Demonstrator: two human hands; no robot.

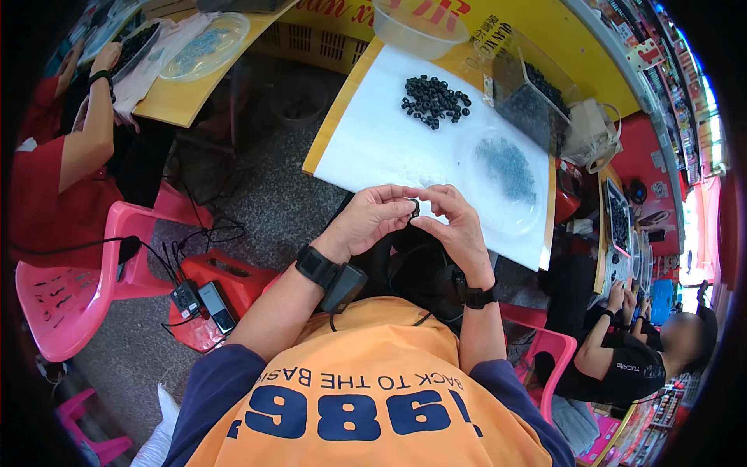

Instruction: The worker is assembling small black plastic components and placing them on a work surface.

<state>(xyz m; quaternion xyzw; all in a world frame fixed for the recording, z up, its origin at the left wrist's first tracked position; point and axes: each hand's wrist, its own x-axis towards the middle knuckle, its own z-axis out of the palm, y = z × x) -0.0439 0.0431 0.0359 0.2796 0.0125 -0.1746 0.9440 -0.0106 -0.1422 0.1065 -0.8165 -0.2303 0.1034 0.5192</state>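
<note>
— What are the two hands doing at the near edge of the white-covered surface (373, 148)?

— The left hand (373, 219) and the right hand (455, 226) are meeting fingertip to fingertip, pinching one small dark ring-shaped part (415, 207) between them. Both are closing on it, thumbs and forefingers pressing from either side. It looks like a fitting or assembling step on that single piece.

— Where is the stock coming from?

— A loose heap of small black rubber-like rings (434, 100) is lying toward twelve o'clock from the hands, and a round clear plastic dish of tiny grey pieces (504, 167) is sitting toward two o'clock. Beyond it, a clear plastic box of black parts (529, 105) is standing.

— What does the next move call for?

— Probably fine pressure and alignment, judging by the pinch, then a reach forward across the surface.

— Anything hard to make out?

— The pinched part is mostly covered by fingertips, so whether it is one piece or two is not clear. The grey pieces are too small to identify, and the lap beneath the hands is dark.
</note>
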